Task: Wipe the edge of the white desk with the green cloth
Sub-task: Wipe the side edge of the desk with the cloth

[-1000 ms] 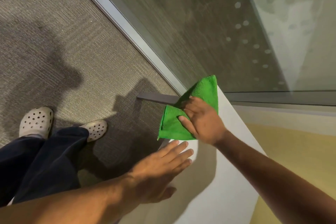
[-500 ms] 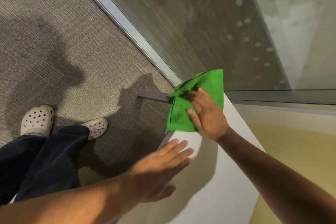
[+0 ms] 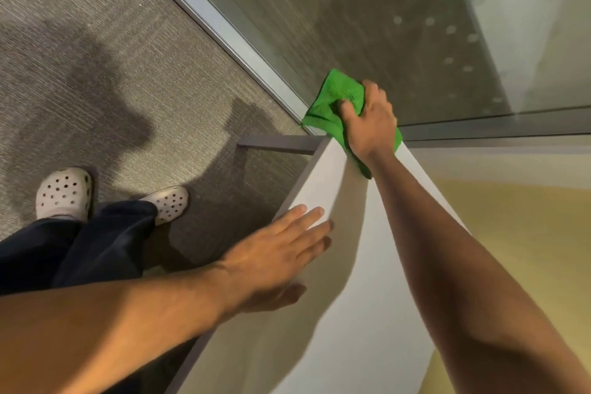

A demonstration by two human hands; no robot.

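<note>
Green cloth [image 3: 343,96], crumpled, on smooth desk [image 3: 367,281] corner

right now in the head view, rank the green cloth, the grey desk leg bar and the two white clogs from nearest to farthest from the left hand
1. Grey desk leg bar, ahead, under the desk corner.
2. Right white perforated clog, to its left on the carpet; too close to call with the bar.
3. Green microfibre cloth, at the far corner.
4. Left white perforated clog, farthest left.

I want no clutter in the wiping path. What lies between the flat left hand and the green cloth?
Only bare white desk top, seen from the head camera.
</note>
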